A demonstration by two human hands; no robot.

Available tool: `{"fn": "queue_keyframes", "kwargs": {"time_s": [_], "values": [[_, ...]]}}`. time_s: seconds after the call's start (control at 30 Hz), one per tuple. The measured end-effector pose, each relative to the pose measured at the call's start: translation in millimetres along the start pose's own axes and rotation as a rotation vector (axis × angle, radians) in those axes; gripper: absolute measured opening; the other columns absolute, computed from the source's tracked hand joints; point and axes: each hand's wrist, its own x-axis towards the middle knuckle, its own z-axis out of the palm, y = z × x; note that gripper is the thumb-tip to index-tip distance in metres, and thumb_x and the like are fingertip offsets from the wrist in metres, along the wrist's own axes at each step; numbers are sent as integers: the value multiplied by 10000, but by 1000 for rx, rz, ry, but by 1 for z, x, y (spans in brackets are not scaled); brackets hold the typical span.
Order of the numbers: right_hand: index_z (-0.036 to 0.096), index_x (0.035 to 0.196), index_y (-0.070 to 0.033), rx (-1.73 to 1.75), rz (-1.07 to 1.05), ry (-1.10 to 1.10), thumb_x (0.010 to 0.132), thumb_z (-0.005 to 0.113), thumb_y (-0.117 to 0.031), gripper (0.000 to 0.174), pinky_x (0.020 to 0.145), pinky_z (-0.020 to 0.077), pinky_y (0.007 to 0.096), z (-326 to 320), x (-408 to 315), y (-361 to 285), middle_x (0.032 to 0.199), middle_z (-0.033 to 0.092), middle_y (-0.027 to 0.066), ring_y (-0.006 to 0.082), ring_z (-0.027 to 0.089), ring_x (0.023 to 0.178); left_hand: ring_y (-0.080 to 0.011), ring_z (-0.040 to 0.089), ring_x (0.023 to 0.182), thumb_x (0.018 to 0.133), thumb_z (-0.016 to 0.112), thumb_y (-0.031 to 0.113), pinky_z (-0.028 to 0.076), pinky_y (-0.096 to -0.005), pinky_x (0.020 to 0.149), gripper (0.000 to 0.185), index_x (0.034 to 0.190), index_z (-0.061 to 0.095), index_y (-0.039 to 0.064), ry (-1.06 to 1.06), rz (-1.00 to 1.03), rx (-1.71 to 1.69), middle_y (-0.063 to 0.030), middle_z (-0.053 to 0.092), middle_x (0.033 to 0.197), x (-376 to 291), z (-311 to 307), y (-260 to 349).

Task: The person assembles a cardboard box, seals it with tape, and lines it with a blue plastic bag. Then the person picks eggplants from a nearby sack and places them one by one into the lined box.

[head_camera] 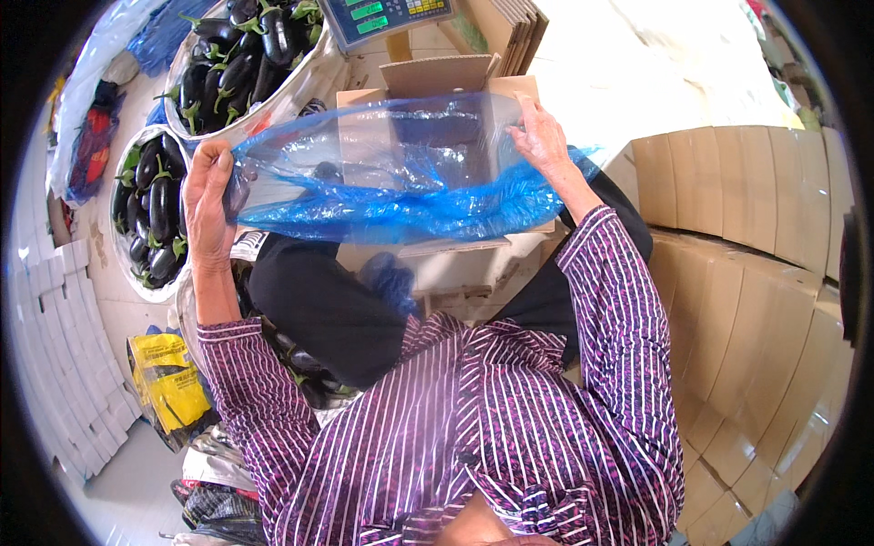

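Observation:
A thin blue plastic bag [410, 205] is stretched wide between my two hands. My left hand [210, 188] grips its left end, beside the baskets of eggplants. Its right end is pinched in my right hand [541, 136], near the right flap of an open cardboard box [444, 153]. The box stands in front of me between my knees, flaps spread, seen partly through the see-through film. The bag lies over the box's opening and near edge; whether it touches the box I cannot tell. The box's bottom is hidden by the film.
Eggplants [239, 75] fill a large lined basket [270, 117] at upper left and a smaller one [116, 259] below it. A digital scale [392, 20] stands beyond the box, beside folded cardboard [509, 34]. Stacked cardboard boxes [737, 191] line the right. A yellow printed bag [164, 375] lies at left.

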Motion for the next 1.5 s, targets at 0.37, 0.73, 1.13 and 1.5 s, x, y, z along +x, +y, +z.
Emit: {"fn": "queue_keyframes", "kwargs": {"time_s": [0.37, 0.73, 1.13, 1.5], "values": [[632, 1258, -164, 84, -222, -104, 832, 763, -202, 447, 896, 549, 486, -14, 6, -27, 1186, 665, 149, 390, 661, 1041, -26, 586, 819, 1042, 591, 148, 497, -172, 740, 120, 1137, 590, 76, -87, 24, -81, 34, 612, 943, -6, -8, 16], [627, 1126, -38, 1157, 266, -65, 1012, 554, -140, 169, 893, 534, 307, -78, 47, -2, 1061, 676, 40, 141, 654, 978, -34, 448, 819, 1013, 609, 195, 373, -201, 755, 145, 1020, 632, 51, 96, -18, 312, 59, 532, 895, 45, -17, -43], [653, 1176, -6, 884, 383, 13, 1001, 577, -143, 235, 948, 506, 288, -40, 77, 64, 1077, 691, 53, 147, 649, 1036, -102, 525, 843, 991, 615, 186, 437, -269, 782, 178, 987, 662, 15, 32, -35, 579, -20, 620, 886, 127, -1, -182], [718, 1070, -11, 1314, 874, -178, 949, 643, -177, 219, 755, 569, 332, -24, 25, 72, 956, 735, 105, 189, 690, 829, -134, 613, 774, 917, 634, 139, 481, -312, 710, 129, 886, 708, 38, -130, -459, 348, -53, 682, 804, 90, -85, -353]]}}
